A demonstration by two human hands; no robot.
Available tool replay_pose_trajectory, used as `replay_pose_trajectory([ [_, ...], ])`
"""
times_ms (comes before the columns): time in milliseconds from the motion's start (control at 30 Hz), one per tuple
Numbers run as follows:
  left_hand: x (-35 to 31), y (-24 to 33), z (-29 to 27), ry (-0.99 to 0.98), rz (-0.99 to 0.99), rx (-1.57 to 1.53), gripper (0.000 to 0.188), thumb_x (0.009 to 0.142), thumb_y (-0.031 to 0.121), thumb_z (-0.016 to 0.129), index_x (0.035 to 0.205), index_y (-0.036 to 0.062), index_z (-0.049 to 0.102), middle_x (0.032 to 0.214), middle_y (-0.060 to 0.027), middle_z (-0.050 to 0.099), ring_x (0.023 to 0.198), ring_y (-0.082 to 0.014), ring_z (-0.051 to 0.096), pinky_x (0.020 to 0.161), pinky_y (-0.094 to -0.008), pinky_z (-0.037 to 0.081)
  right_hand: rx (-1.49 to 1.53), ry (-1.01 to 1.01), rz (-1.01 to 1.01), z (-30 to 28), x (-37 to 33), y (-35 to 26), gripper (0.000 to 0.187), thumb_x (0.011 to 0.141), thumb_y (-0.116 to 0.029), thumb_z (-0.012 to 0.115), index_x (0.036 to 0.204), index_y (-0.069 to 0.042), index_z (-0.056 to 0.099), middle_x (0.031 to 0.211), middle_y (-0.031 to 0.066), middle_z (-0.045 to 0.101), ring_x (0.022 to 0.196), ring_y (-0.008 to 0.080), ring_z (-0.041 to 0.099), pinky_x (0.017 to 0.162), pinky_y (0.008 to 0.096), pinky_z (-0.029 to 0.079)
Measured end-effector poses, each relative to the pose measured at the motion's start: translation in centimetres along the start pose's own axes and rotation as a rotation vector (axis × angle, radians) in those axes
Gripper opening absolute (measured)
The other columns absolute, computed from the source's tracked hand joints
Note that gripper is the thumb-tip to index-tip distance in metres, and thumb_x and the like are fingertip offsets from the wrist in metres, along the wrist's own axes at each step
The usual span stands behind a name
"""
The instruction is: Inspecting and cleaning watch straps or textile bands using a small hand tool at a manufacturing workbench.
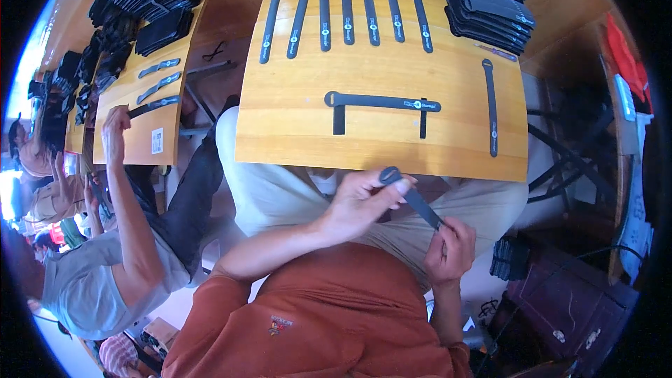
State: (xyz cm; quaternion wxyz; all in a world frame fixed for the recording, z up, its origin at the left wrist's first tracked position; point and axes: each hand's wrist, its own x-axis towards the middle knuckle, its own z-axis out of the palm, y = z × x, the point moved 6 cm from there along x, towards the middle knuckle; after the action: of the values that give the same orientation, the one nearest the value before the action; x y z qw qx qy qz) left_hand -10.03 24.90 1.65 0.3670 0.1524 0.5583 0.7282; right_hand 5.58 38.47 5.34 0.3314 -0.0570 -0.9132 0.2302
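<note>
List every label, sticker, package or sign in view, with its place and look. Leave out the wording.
Square white sticker with a black code pattern: near corner of the neighbouring wooden board, left of centre.
Small round pale logo marks: printed on the black straps lying on the central wooden board.
Small embroidered emblem: chest of the rust-orange shirt, bottom centre.
Left hand and right hand hold a dark grey strap; no label shows on it.

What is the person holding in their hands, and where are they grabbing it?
A flat black strap with a rounded end. The left hand pinches its rounded end; the right hand grips its other end.
</note>
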Motion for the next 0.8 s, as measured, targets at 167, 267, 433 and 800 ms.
replay_pose_trajectory([
  [167, -0.8, 2.2, -5.1, 0.193, 0.093, 0.044, 0.01, 0.097, 0.008, 0.069, 0.102, -0.0002, 0.072, 0.082, -0.0024, 0.071, 0.073, -0.0066, 0.064, 0.068, -0.0218, 0.053, 0.288, -0.195, 0.09, 2.1, 3.5, 1.6, 0.018, 0.086, 0.001, 0.071, 0.103, -0.003, 0.067, 0.099, 0.016, 0.068, 0.081, 0.0326, 0.067, 0.07, 0.0398, 0.054],
  [267, -1.0, 3.3, -6.8, 0.255, 0.128, 0.062, 0.009, 0.095, 0.008, 0.072, 0.1, 0.0005, 0.073, 0.081, -0.0009, 0.069, 0.072, -0.0055, 0.061, 0.065, -0.0207, 0.051, 0.454, -0.383, 0.151, 3.1, 5.6, 1.5, 0.015, 0.086, -0.001, 0.073, 0.1, -0.001, 0.07, 0.098, 0.0152, 0.068, 0.08, 0.0296, 0.067, 0.069, 0.0375, 0.054],
  [433, -0.3, 5.0, -8.9, 0.209, 0.134, 0.235, 0.018, 0.101, 0.012, 0.065, 0.111, -0.0004, 0.072, 0.084, -0.0005, 0.063, 0.075, -0.0056, 0.059, 0.064, -0.0201, 0.048, 0.543, -0.407, 0.124, 4.1, 9.0, 2.1, 0.017, 0.09, -0.003, 0.071, 0.107, -0.001, 0.072, 0.095, 0.0132, 0.067, 0.076, 0.0228, 0.067, 0.066, 0.032, 0.053],
  [800, 2.6, 6.1, -12.1, 0.311, 0.057, 0.391, 0.013, 0.095, 0.004, 0.071, 0.106, -0.0032, 0.071, 0.085, -0.0026, 0.07, 0.075, -0.0073, 0.063, 0.068, -0.0217, 0.052, 0.619, -0.227, 0.572, 7.6, 11.2, 8.3, 0.024, 0.093, -0.012, 0.075, 0.111, 0.004, 0.07, 0.083, 0.0032, 0.069, 0.07, 0.0083, 0.062, 0.063, 0.0217, 0.05],
])
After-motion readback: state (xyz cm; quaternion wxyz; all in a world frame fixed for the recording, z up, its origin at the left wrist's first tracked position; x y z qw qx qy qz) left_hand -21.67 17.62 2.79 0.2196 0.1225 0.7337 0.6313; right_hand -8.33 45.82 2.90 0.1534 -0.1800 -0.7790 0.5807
